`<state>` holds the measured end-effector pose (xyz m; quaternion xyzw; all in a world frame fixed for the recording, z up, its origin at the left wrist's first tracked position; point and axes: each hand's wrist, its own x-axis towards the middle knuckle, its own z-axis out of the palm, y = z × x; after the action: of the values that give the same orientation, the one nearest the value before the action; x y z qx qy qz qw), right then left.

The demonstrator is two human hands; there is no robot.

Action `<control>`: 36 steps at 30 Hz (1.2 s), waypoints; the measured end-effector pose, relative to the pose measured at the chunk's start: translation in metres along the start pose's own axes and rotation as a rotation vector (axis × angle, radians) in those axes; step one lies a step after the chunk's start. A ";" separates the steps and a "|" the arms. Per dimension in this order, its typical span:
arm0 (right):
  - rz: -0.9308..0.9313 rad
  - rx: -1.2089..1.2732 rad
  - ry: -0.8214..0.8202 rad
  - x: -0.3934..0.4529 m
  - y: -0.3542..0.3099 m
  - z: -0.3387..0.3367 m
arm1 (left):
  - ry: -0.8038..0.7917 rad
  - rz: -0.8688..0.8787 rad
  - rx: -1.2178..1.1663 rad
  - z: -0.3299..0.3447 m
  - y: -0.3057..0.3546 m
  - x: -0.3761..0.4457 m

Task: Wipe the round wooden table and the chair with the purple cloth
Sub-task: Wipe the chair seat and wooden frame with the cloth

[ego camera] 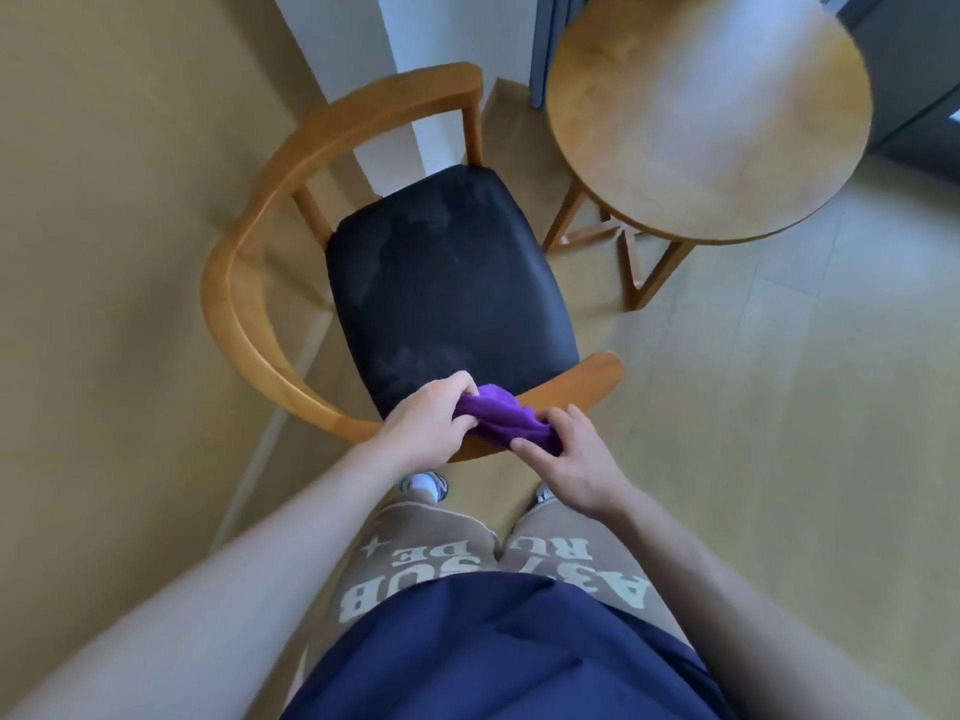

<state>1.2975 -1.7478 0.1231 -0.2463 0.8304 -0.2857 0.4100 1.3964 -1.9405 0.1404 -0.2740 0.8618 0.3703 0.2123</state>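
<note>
- the purple cloth [506, 419] is bunched into a lump, held between both hands just over the near edge of the chair [249, 283], above its wooden front rail.
- the left hand [426, 426] grips the left end of the cloth, fingers curled down into the fabric beside the near edge of the chair's black seat [441, 283].
- the right hand [569, 462] pinches the right end of the cloth, thumb and fingertips closed on the folds, just off the chair's near right corner.
- the black seat shows pale, dusty-looking smears across its surface, thickest toward its far end and near the cloth.
- the chair's curved wooden backrest wraps round the left and far sides of the seat.
- the round wooden worktop [711, 111] stands to the right of the chair and beyond it, apart from the chair, its crossed legs showing underneath.
- the person stands at the near side of the chair in brown printed shorts [441, 558] and a dark blue top [498, 652]; shoes [423, 483] show just below the chair's front rail.
- the chair stands on a pale wood-look floor [779, 381], with a beige wall [104, 200] to its left.
</note>
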 end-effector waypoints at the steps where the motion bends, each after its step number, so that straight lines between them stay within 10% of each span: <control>1: -0.010 0.051 0.006 -0.004 0.004 -0.006 | 0.017 0.009 -0.003 0.004 0.007 -0.003; 15: -0.246 -0.032 0.201 -0.032 0.041 -0.101 | 0.129 0.082 0.189 0.043 0.093 -0.001; 36: 0.182 0.530 0.324 0.045 0.093 -0.142 | -0.137 -0.156 0.047 0.025 0.087 0.037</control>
<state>1.1400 -1.6715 0.1074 -0.0070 0.8003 -0.4895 0.3462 1.3178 -1.8832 0.1485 -0.3093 0.8299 0.3500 0.3053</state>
